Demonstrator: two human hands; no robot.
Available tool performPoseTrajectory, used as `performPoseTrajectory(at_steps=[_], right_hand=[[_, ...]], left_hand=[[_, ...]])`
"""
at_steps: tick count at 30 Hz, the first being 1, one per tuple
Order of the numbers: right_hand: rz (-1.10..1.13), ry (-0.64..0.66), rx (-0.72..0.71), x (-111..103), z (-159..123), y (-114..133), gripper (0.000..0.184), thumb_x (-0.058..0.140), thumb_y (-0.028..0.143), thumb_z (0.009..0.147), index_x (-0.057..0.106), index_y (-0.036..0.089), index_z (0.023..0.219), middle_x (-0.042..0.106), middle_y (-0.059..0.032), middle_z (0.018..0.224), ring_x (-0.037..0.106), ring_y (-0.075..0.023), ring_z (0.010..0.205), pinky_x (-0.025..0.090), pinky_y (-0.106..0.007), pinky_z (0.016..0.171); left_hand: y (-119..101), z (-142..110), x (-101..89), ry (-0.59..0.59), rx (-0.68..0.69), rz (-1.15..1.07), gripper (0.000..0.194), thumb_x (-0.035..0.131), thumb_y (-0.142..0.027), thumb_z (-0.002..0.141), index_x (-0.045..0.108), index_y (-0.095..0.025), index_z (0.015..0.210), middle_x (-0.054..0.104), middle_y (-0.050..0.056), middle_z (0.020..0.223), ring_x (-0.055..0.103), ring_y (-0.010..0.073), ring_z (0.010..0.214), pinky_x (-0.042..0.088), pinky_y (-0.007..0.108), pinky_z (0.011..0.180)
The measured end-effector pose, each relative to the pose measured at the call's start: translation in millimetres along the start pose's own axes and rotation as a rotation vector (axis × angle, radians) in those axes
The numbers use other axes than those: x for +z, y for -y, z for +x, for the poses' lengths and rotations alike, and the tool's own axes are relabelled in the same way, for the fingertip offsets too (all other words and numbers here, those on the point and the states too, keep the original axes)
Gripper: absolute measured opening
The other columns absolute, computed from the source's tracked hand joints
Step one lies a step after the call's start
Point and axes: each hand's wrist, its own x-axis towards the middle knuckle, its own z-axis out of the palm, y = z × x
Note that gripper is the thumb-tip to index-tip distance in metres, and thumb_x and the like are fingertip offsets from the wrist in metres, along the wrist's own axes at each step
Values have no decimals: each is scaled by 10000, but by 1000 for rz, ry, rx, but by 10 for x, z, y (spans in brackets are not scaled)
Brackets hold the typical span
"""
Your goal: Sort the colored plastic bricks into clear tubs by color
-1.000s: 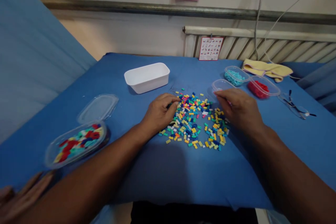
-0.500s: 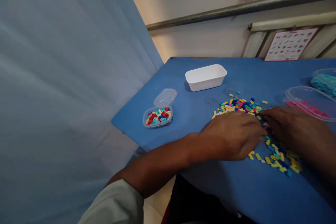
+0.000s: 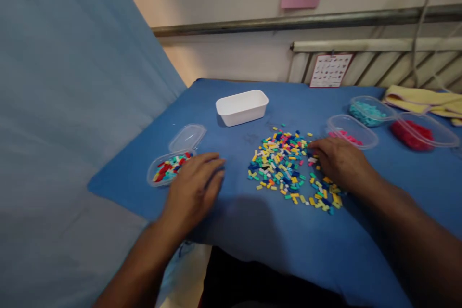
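Note:
A loose pile of small coloured building bricks (image 3: 277,159) lies spread over the blue table. My left hand (image 3: 195,185) is beside a clear plastic tub (image 3: 155,178) of mixed bricks and covers its right end. Its thumb stands apart from the fingers, and no brick shows in it. At the right edge of the pile is my right hand (image 3: 341,161), fingers bent and drawn together, the tips down among the bricks. Whatever those fingertips hold is hidden.
A white rectangular bin (image 3: 242,109) stands behind the pile. To the right are clear tubs of pink bricks (image 3: 346,137), turquoise bricks (image 3: 367,113) and red bricks (image 3: 411,134). A yellow cloth (image 3: 424,99) lies at the far right. An open clear lid (image 3: 187,138) rests behind the left tub.
My left hand has moved left from the pile to the mixed-brick tub. My right hand stays at the pile's right side. The view has turned right, showing the red-brick tub and the cloth.

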Motion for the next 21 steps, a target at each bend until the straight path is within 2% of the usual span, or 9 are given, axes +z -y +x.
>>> performPoseTrajectory(at_steps=[3,6,9,11,13,16,18,21], right_hand=[[121,-79,40,-87,-29,30,302,515,203,1039,766,204,1207,808,-117,1111,759,-288,1015,580,-411,878],[271,-135,86,-180,-67,61,269,537,234,1046,754,215,1204,807,-92,1098,762,-257,966,580,-383,845],[425,-123,154,-223,-81,93,251,579,251,1034,752,209,1212,800,-54,968,736,-214,790,564,-344,731],[468,-99,147,-229,-76,117,226,597,235,1019,762,211,1172,794,-43,941,728,-199,767,558,-328,717],[446,-71,70,-225,-65,144,210,597,195,1004,773,211,1117,802,-55,995,749,-205,849,567,-327,769],[355,-6,-72,-205,-61,177,268,557,117,987,776,203,1116,806,-86,1083,759,-227,968,577,-342,850],[295,42,-139,-174,-79,189,314,537,78,971,777,204,1129,806,-92,1110,755,-240,1018,580,-356,895],[240,78,-188,-98,-131,193,323,548,62,948,785,219,1101,802,-84,1092,748,-243,1019,577,-358,922]], left_hand=[[403,-132,-214,10,-61,181,442,685,-482,991,663,-323,1402,670,110,1519,663,403,1363,555,662,1140],[837,-275,-406,92,-118,315,660,705,-622,925,599,-308,1496,610,114,1604,602,483,1430,515,747,1150],[1171,-373,-532,202,-192,277,784,712,-735,880,543,-360,1547,581,58,1641,590,487,1446,525,741,1159],[1274,-384,-565,224,-259,250,769,702,-752,892,520,-402,1552,618,26,1584,607,461,1423,532,728,1161],[1269,-357,-561,197,-328,231,750,712,-755,898,525,-415,1539,669,15,1480,658,429,1338,569,705,1122],[1107,-280,-506,132,-388,212,785,777,-749,859,531,-416,1526,694,13,1407,708,392,1223,619,663,1056],[945,-221,-454,121,-352,178,778,779,-701,885,508,-401,1551,667,36,1469,692,386,1279,605,643,1093],[694,-125,-358,96,-216,108,802,761,-659,901,504,-293,1567,649,117,1497,673,397,1322,579,631,1130]])
